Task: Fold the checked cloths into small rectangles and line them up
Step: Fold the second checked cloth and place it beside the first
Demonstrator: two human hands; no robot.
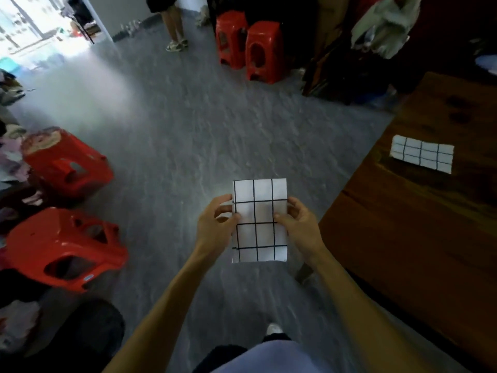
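Note:
A white cloth with black checks, folded into an upright rectangle, is held in the air over the grey floor. My left hand pinches its left edge, thumb on the front. My right hand pinches its right edge the same way. A second checked cloth, folded into a small rectangle, lies flat on the brown wooden table at the right, well apart from both hands.
Two red plastic stools lie tipped over on the floor at the left, two more stand at the back. A person's legs are at the far centre. Piles of clothes line the left edge and back right.

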